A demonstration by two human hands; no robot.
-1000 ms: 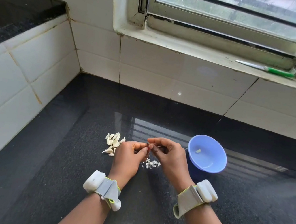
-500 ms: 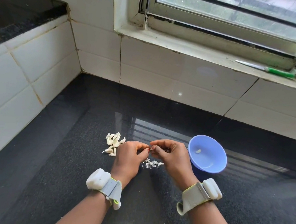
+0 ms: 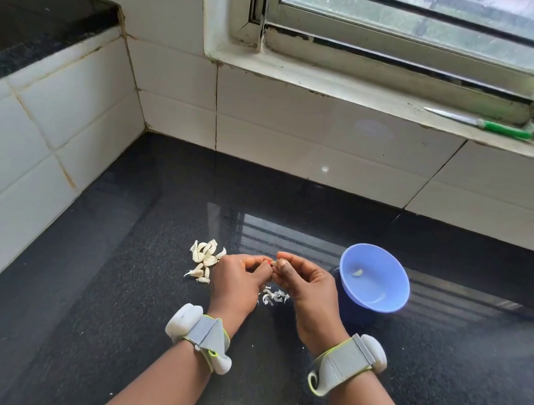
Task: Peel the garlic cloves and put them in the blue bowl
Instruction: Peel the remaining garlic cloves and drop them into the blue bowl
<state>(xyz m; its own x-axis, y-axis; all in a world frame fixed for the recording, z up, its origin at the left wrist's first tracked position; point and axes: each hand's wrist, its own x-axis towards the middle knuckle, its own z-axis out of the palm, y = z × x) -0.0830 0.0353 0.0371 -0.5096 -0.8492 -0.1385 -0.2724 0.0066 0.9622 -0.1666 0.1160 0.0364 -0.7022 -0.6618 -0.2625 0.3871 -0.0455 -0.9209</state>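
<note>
Two hands meet at the fingertips just this side of the blue bowl [image 3: 374, 278]: my left hand [image 3: 238, 276] and my right hand [image 3: 305, 282] both pinch one garlic clove [image 3: 273, 263], so small between my fingers that I can barely see it. To peel it well, I judge I should hold it firm with the left and nick the skin loose with the right thumbnail, pulling away in strips without crushing. Below my fingers, beside the bowl, lies a little heap of peels [image 3: 274, 296] on the tabletop [image 3: 108, 282]. Further from the bowl, to its left, the unpeeled cloves [image 3: 204, 259] sit in a pale, papery cluster. Inside the bowl rests one peeled clove [image 3: 357, 272], smooth and whitish.
</note>
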